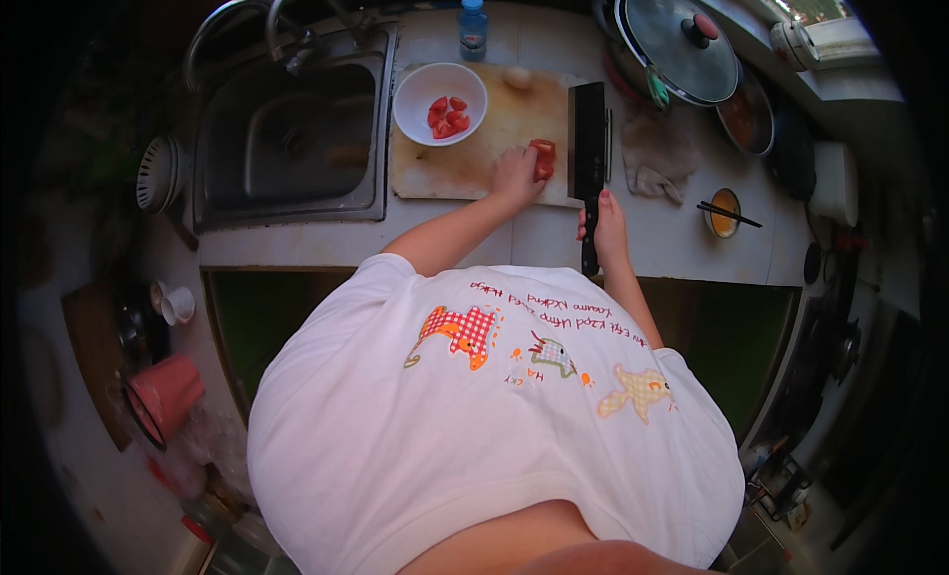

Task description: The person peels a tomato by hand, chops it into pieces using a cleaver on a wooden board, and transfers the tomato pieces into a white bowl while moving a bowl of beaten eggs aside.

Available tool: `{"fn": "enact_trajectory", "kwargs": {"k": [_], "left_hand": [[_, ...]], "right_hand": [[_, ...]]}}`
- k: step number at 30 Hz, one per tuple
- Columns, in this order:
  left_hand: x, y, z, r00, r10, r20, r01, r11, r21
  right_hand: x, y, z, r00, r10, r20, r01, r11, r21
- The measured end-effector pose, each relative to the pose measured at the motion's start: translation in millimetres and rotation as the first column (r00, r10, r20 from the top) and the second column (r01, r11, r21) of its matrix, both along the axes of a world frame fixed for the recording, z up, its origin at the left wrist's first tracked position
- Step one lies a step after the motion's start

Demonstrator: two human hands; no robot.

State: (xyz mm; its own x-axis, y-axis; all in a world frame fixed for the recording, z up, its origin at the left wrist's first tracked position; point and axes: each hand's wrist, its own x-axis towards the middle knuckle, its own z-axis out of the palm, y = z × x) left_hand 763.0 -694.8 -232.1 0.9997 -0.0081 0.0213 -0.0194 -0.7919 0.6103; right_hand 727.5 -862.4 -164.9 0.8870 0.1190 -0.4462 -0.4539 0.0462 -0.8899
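Observation:
My left hand rests on a wooden cutting board, its fingers gripping the side of a cut red tomato. The handle of a cleaver is in my right hand. Its dark blade stands to the right of the tomato, apart from it, over the board's right edge. At the board's left end sits a white bowl with several tomato wedges in it. A pale egg lies near the board's back edge.
A steel sink adjoins the board on the left. Behind the board stands a blue bottle. On the right are a lidded pan, a crumpled cloth, and a small bowl of yellow liquid with chopsticks across it.

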Motion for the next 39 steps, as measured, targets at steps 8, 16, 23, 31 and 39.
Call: {"fn": "enact_trajectory", "kwargs": {"k": [8, 16, 23, 31, 39], "left_hand": [[-5.5, 28.3, -35.6, 0.996, 0.019, 0.083, 0.010, 0.939, -0.343], [0.6, 60.5, -30.1, 0.984, 0.062, -0.166, -0.136, 0.866, -0.482], [0.3, 56.0, -28.7, 0.984, 0.122, -0.130, -0.174, 0.820, -0.546], [0.2, 56.0, -31.0, 0.986, 0.135, -0.097, -0.166, 0.840, -0.516], [0.0, 55.6, -32.5, 0.984, 0.139, -0.108, -0.175, 0.844, -0.507]], "right_hand": [[-0.5, 2.3, -5.8, 0.999, 0.046, -0.010, -0.046, 0.998, 0.036], [-10.0, 25.8, -17.9, 0.988, 0.154, -0.023, -0.154, 0.988, 0.001], [-18.0, 39.2, -24.2, 0.973, 0.229, 0.020, -0.226, 0.968, -0.106], [-18.6, 41.8, -23.4, 0.962, 0.266, 0.063, -0.246, 0.943, -0.223], [-18.4, 43.0, -22.3, 0.958, 0.279, 0.062, -0.256, 0.934, -0.249]]}}
